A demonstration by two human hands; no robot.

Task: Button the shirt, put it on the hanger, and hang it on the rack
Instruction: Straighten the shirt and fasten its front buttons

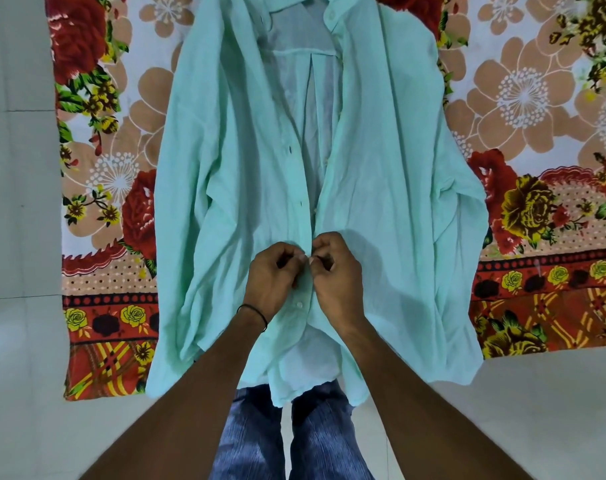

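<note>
A mint-green shirt (391, 174) lies flat, collar away from me, on a floral cloth. Its front stands open from the collar down to my hands. My left hand (272, 278) pinches the left placket with curled fingers. My right hand (336, 271) pinches the right placket edge against it, fingertips meeting at the seam. One white button (298, 304) just below my hands is fastened. Two dark buttonholes (301, 203) show along the left placket above. No hanger or rack is in view.
The floral cloth (536, 98), red, tan and yellow, covers the pale tiled floor (17, 202). My knees in blue jeans (294, 438) are at the shirt's hem. Bare floor lies left of the cloth and at the bottom right.
</note>
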